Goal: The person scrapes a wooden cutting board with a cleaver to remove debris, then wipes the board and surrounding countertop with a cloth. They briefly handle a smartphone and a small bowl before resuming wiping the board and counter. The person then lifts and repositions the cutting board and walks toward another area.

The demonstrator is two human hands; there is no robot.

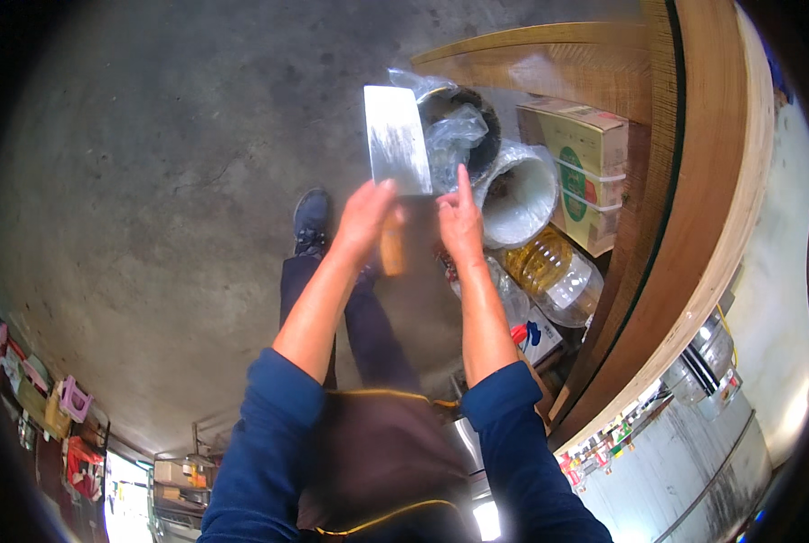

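A cleaver with a broad, bright metal blade [397, 139] and a wooden handle [392, 252] is held up before me, its blade pointing away. My left hand [365, 216] grips it where blade and handle meet, with the thumb by the blade's lower end. Beside the blade's lower right corner is my right hand [462, 227], its index finger stretched forward and other fingers curled. A fingertip comes close to that corner; I cannot tell whether it touches. Nothing shows in the right hand's grip.
Beyond the cleaver stand a dark bin [489, 122] with plastic film and a plastic-lined round container [523, 197]. A strapped cardboard box [577, 170] and a large bottle of yellow liquid [547, 265] sit by a wooden table [710, 170] at right. Concrete floor [153, 170] spreads left.
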